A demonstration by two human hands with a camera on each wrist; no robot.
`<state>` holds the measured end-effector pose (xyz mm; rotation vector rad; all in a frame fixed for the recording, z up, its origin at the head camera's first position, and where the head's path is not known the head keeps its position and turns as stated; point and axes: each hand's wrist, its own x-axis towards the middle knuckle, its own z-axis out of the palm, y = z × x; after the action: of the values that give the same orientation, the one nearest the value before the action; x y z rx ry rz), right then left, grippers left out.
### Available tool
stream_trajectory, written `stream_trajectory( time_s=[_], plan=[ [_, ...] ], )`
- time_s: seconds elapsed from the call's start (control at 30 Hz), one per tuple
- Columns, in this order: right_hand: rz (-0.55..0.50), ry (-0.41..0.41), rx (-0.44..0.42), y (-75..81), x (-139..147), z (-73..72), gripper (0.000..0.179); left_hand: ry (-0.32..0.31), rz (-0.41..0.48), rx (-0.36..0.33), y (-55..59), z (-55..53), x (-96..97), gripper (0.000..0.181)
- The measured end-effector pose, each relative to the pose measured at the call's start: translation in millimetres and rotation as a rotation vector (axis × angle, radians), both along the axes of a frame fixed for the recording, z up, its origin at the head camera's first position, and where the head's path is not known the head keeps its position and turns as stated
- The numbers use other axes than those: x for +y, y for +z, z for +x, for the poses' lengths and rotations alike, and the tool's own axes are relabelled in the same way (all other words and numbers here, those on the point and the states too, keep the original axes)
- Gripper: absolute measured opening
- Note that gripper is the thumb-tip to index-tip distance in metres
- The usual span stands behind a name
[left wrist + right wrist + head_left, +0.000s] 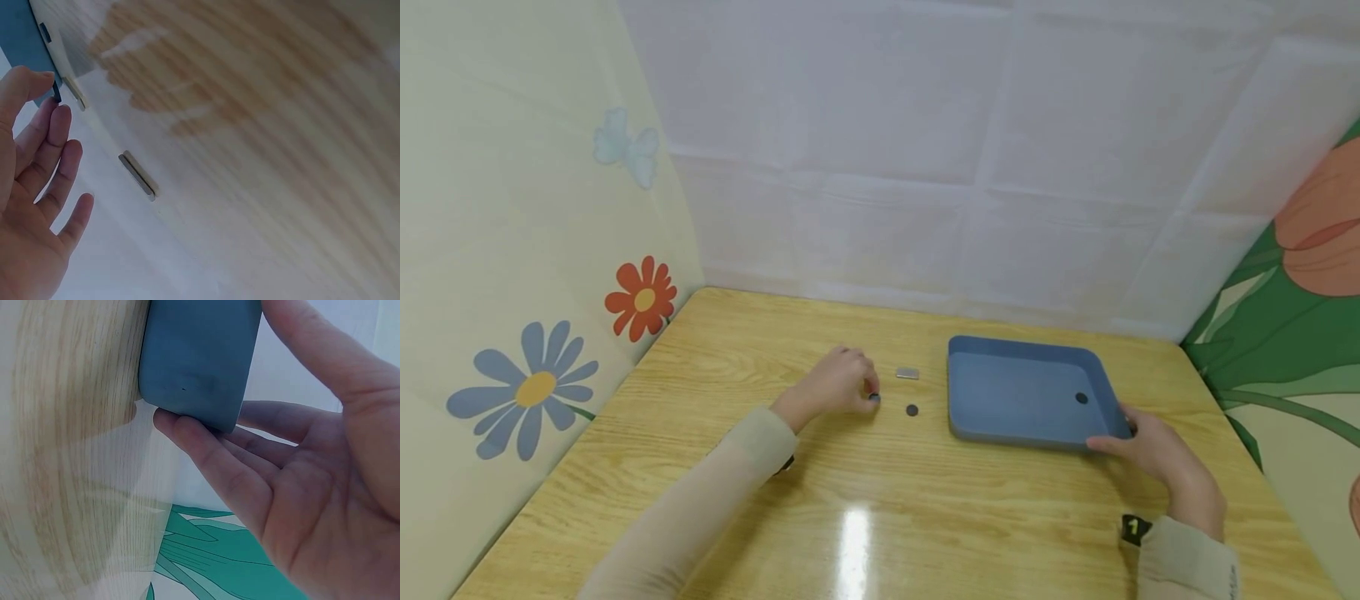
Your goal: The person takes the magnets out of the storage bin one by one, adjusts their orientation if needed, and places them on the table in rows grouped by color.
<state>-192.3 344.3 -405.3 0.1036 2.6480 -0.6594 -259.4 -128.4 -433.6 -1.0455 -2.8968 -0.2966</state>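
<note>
My left hand (841, 382) pinches a small dark disc (57, 92) between thumb and fingertips, just above the table left of the tray. Another dark disc (912, 410) lies on the wood to its right, with a small silver rectangular piece (907, 373) behind that. The left wrist view shows two flat bars on the table, the nearer bar (136, 177) lying beside the fingers. My right hand (1157, 450) grips the near right corner of a shallow blue tray (1015, 392), thumb at the front wall, fingers around the side. One dark disc (1081, 398) lies inside the tray.
The wooden table (880, 492) meets a white cloth backdrop (850, 167) at its far edge. Flower-patterned panels stand on both sides, the left panel (512, 250) and the right panel (1300, 333). A bright glare falls on the near wood.
</note>
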Motion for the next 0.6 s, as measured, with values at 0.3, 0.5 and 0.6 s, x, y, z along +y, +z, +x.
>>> stream_trajectory(
  time_s=[0.3,0.5,0.6],
  plan=[
    [-0.009,0.002,0.0,-1.5,1.0,-0.4,0.126,0.008,-0.002,-0.045,-5.2,-0.1,-3.0,0.005],
    [-0.011,0.001,0.0,-3.4,1.6,-0.7,0.126,0.005,-0.005,-0.052,-5.6,0.3,-4.0,0.005],
    [-0.011,-0.003,-0.001,-3.4,1.7,-0.9,0.127,0.01,-0.007,-0.056,-3.9,-0.1,-4.0,0.005]
  ],
)
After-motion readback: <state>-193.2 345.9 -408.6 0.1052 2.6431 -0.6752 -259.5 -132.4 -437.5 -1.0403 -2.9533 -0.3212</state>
